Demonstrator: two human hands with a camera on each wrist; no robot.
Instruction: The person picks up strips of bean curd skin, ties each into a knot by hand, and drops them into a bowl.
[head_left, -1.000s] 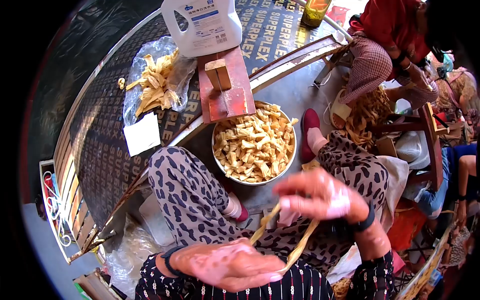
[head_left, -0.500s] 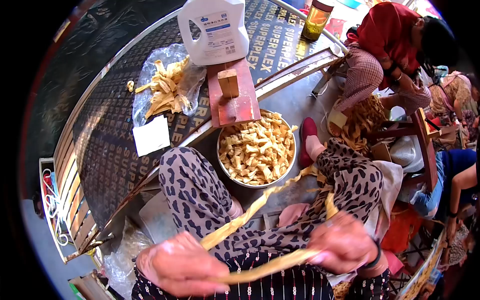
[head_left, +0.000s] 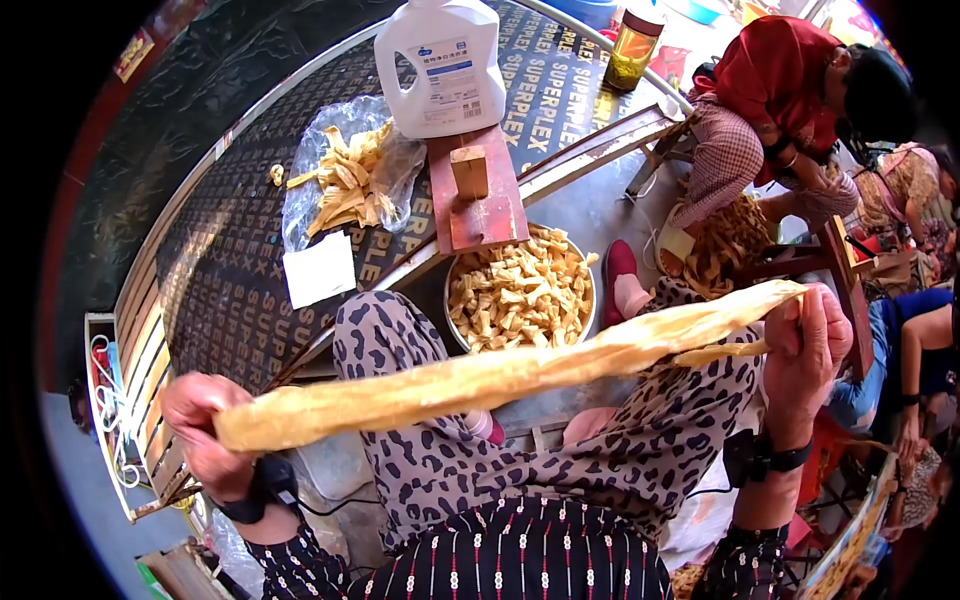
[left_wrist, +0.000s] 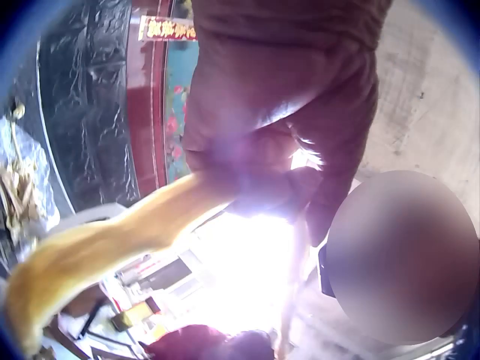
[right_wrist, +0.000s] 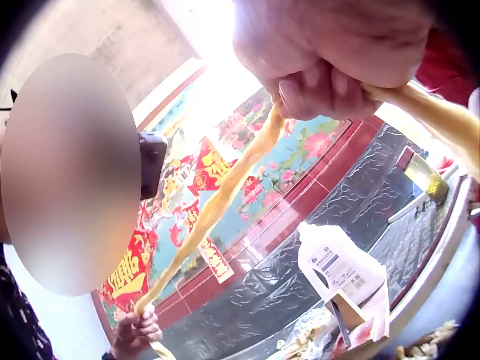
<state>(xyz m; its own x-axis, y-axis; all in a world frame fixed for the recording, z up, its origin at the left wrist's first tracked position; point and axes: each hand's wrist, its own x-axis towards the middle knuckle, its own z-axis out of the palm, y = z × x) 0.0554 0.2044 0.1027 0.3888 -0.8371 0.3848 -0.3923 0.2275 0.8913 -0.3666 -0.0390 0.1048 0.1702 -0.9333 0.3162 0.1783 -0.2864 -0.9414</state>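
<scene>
SUPERPLEX-printed bench (head_left: 235,310) lies at left; the left hand (head_left: 195,415) grips a yellow strip (head_left: 480,385), likely tofu skin, stretched above patterned trousers (head_left: 430,490) to the right hand (head_left: 815,350), which grips it too. Gentle, even tension should prevent tearing.

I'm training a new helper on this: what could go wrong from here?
The yellowish strip, stretched out between the left hand and the right hand, could tear if pulled harder. The red board juts past the edge of the table, so a bump might shift it and perhaps upset the white jug at its far end.
</scene>
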